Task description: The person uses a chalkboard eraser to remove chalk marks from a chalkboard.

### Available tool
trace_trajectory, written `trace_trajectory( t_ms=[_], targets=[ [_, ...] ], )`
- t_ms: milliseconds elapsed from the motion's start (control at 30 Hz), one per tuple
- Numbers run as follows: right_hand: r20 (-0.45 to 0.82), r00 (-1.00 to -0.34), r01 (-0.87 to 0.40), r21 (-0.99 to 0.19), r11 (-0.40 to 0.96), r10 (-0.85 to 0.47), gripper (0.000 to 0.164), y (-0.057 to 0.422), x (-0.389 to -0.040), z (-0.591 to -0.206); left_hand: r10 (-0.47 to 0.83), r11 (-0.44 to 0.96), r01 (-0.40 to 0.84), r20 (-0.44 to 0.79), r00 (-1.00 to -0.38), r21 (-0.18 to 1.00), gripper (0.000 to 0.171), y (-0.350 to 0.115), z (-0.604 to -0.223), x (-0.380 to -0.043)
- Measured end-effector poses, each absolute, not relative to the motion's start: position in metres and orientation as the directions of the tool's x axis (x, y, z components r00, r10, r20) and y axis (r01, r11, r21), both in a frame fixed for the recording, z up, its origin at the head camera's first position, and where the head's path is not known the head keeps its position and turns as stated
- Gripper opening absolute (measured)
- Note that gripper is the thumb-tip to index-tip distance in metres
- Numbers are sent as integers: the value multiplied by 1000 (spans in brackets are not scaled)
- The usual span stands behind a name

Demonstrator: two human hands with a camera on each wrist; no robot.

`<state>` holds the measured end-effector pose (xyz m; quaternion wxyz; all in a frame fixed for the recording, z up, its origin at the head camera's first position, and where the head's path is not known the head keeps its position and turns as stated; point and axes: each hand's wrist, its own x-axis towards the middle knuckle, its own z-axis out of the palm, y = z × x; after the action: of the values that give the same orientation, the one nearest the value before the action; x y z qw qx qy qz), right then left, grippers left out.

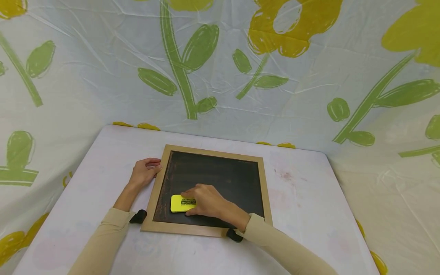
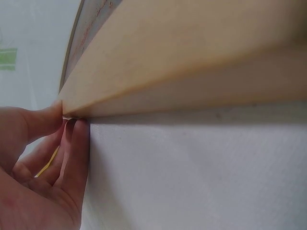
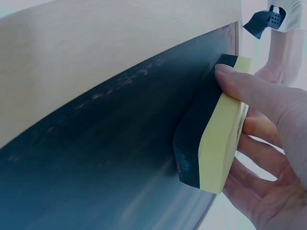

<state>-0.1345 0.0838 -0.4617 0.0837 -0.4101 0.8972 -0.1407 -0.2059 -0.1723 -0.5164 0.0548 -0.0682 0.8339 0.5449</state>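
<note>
A small chalkboard (image 1: 216, 175) in a light wooden frame (image 1: 185, 228) lies on the white-covered table, with reddish chalk traces along its left side. My right hand (image 1: 209, 202) grips a yellow magnetic eraser (image 1: 177, 204) by its edges near the board's lower left. In the right wrist view, the eraser's dark felt side (image 3: 192, 139) faces the board, and the thumb lies across it near one end. At the frame's left side, my left hand (image 1: 143, 173) holds the edge; the left wrist view shows thumb and fingertips (image 2: 80, 132) right at the wood.
The table (image 1: 302, 198) carries faint reddish smudges right of the board. A white sheet (image 1: 113, 76) printed with yellow flowers and green stems hangs behind and beside it. Black wrist straps (image 1: 138, 217) sit at both cuffs, close to the frame's lower edge.
</note>
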Motion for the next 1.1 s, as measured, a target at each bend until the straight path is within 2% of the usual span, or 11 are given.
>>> trace_trajectory(
  t_ms=[233,533,1100],
  targets=[
    [-30,-631,-733,-303,609,-775,61,72,-134,-463,-56,403,-179,-171,-984,897,36,-172,-518,-207],
    [-49,-642,-728,-275,629,-765,61,74,-132,-459,-54,394,-179,-172,-984,902,35,-171,-518,-205],
    [-61,-699,-683,-237,691,-713,60,112,-126,-458,-43,378,-158,-154,-987,912,34,-173,-515,-207]
  ],
)
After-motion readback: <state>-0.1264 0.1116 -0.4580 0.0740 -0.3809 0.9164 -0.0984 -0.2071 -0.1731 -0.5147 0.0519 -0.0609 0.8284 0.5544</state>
